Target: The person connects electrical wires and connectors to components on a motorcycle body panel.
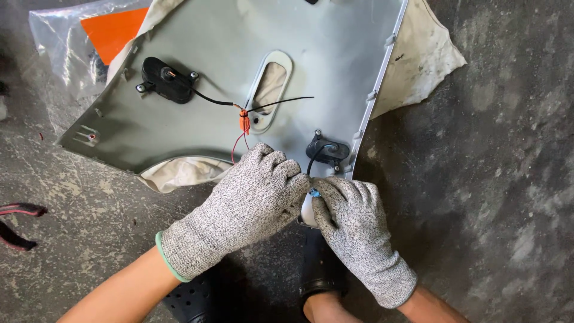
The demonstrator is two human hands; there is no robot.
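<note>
Grey knit gloves cover both hands: the left hand [251,200] and right hand [350,224] pinch closed together around a small white connector [308,209] at the near edge of the pale green panel [335,54], black wire [312,160] leading up to a black fitting [329,151] just beyond.

**Rough grey concrete floor and what rests on it**

The stained, pitted grey concrete floor [490,179] carries a crumpled off-white cloth [421,57], and a large pale grey-green moulded plastic panel [197,128] lies on that cloth. At the upper left, a clear plastic bag holding an orange sheet [107,30] lies partly beneath the panel's edge. At the left border, the dark red-and-black handles of a hand tool [18,224] lie on bare concrete.
</note>
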